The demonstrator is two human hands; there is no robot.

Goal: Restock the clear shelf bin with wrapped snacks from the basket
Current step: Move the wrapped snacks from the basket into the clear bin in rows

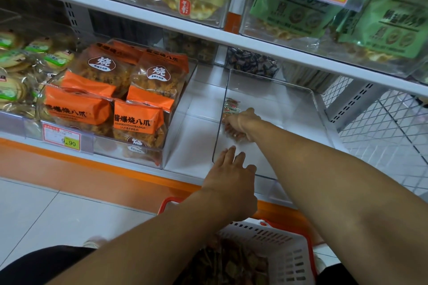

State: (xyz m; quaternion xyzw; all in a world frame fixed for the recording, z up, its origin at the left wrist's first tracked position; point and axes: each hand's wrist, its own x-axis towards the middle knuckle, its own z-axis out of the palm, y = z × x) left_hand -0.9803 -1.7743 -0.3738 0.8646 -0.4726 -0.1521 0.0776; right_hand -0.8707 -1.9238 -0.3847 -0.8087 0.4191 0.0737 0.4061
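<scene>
Now, left to right:
Left hand (228,174): fingers spread, empty, reaching over the clear shelf bin (317,109) front rim.
Right hand (240,122): clamped on wrapped snacks (231,107), deep inside bin's left side.
Basket (273,238): below, nearer the left hand, snacks remaining.

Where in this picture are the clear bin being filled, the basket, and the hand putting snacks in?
clear shelf bin (315,99): head view, on its far right rim.
basket (284,247): head view, on its white slotted wall.
right hand (240,120): head view, on the back of the hand, inside the bin.
</scene>
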